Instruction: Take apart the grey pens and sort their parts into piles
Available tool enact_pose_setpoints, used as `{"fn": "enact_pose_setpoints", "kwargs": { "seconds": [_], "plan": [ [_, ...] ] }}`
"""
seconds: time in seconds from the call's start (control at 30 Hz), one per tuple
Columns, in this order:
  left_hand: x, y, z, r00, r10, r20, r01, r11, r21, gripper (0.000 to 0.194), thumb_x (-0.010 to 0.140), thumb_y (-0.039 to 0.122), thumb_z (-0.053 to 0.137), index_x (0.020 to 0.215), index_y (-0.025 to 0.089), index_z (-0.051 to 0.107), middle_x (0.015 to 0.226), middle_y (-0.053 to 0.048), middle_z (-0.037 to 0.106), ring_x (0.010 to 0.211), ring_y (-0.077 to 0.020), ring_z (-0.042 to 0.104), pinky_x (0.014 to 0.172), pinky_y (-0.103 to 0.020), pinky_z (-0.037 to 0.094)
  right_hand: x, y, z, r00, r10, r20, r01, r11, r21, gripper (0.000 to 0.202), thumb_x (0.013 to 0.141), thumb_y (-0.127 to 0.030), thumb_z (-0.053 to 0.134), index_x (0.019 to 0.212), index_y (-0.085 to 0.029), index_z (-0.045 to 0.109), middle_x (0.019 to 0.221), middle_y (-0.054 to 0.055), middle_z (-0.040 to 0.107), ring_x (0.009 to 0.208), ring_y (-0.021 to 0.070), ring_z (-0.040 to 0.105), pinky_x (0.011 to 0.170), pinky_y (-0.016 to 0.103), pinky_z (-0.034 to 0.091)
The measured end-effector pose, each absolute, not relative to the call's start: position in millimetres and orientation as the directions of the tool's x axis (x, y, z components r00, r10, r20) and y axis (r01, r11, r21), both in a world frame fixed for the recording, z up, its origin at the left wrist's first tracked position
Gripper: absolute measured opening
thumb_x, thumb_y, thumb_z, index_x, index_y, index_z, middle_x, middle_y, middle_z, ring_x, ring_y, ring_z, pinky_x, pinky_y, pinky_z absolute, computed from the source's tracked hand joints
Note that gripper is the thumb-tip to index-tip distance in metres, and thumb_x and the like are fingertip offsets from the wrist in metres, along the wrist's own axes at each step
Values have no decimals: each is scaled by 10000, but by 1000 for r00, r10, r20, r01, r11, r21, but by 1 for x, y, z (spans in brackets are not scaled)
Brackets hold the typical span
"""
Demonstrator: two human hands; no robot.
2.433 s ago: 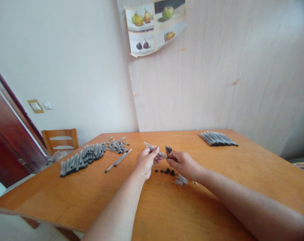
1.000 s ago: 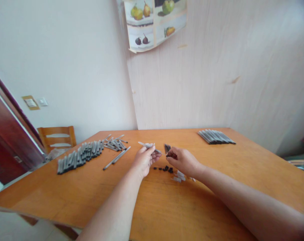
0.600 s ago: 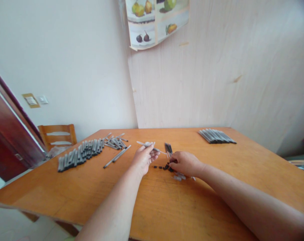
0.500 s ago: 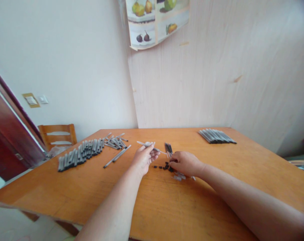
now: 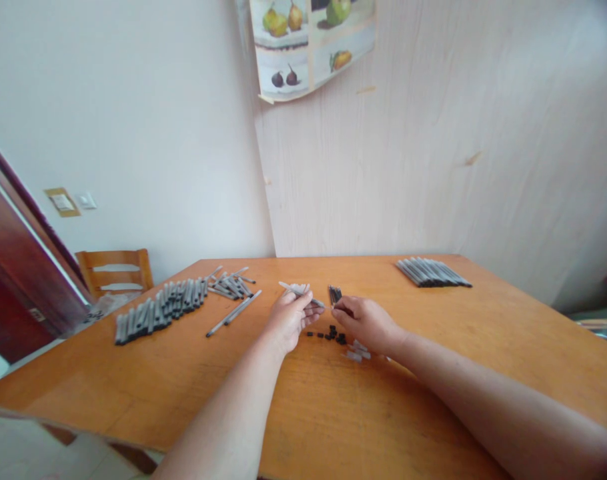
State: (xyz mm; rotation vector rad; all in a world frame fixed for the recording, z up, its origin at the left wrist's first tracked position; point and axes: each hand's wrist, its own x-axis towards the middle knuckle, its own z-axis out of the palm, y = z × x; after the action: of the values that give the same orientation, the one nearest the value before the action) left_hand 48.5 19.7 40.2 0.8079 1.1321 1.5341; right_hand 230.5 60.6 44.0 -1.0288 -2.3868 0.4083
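My left hand (image 5: 292,319) is closed round a clear-barrelled pen (image 5: 299,291), which slants down to the right and sticks out past the fingers; whether other pens lie in the palm is unclear. Close to the pen's lower end, my right hand (image 5: 368,325) has thumb and forefinger pinched together. Whatever is in that pinch is too small to make out. Small black plugs (image 5: 332,333) lie scattered below the hands. Beside them, partly under my right hand, are some clear caps (image 5: 357,352). Thin dark refills (image 5: 335,293) rest just beyond my right fingertips.
On the left of the wooden table (image 5: 303,413) lies a long row of black-ended pens (image 5: 163,303). A loose heap of pens (image 5: 232,283) and two separate pens (image 5: 241,308) are near it. Another neat row of pens (image 5: 433,273) lies at the back right. A chair (image 5: 114,270) stands beyond the left edge.
My right hand has lifted from the black plugs and come up toward the pen's end, uncovering more plugs and caps. My left hand has shifted slightly right with the pen.
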Motion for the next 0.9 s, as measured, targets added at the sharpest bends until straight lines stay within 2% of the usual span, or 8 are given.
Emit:
{"fn": "enact_pose_setpoints", "kwargs": {
  "seconds": [0.1, 0.33, 0.47, 0.67, 0.9],
  "plan": [
    [46, 21, 41, -282, 958, -46, -344, -56, 937, 225, 787, 274, 687, 944, 145, 588, 769, -80, 703, 668, -155, 690, 577, -222, 509, 232, 63, 42, -579, 734, 356, 590, 678, -439, 256, 903, -361, 453, 833, -202, 640, 778, 26, 671, 700, 133, 581, 621, 222, 354],
    [19, 25, 49, -541, 838, -63, -418, -203, 885, 123, 824, 220, 631, 811, 151, 531, 731, -74, 690, 690, -157, 693, 619, -236, 525, 238, 70, 44, -537, 769, 348, 650, 639, -410, 230, 874, -354, 484, 781, -203, 631, 763, 21, 668, 667, 130, 561, 578, 229, 318],
    [7, 27, 51, -625, 776, -84, -411, -236, 881, 105, 871, 219, 556, 802, 159, 505, 706, -61, 669, 708, -162, 700, 658, -253, 532, 240, 73, 45, -498, 795, 345, 691, 605, -395, 246, 873, -377, 480, 777, -208, 632, 753, 23, 671, 660, 134, 566, 560, 232, 300],
    [4, 32, 41, -640, 768, -26, -316, -231, 920, 151, 843, 257, 599, 815, 171, 478, 684, -54, 660, 644, -167, 688, 617, -274, 524, 246, 79, 43, -359, 869, 341, 826, 466, -318, 310, 892, -409, 425, 821, -218, 659, 790, 52, 693, 696, 169, 600, 554, 251, 293],
    [4, 36, 33, -664, 741, 94, -81, -196, 977, 201, 763, 274, 670, 796, 169, 502, 667, -19, 640, 535, -125, 623, 471, -190, 418, 248, 83, 43, -263, 923, 280, 911, 333, -244, 348, 884, -422, 403, 855, -212, 679, 855, 94, 707, 762, 214, 640, 562, 267, 326]
  ]
}}
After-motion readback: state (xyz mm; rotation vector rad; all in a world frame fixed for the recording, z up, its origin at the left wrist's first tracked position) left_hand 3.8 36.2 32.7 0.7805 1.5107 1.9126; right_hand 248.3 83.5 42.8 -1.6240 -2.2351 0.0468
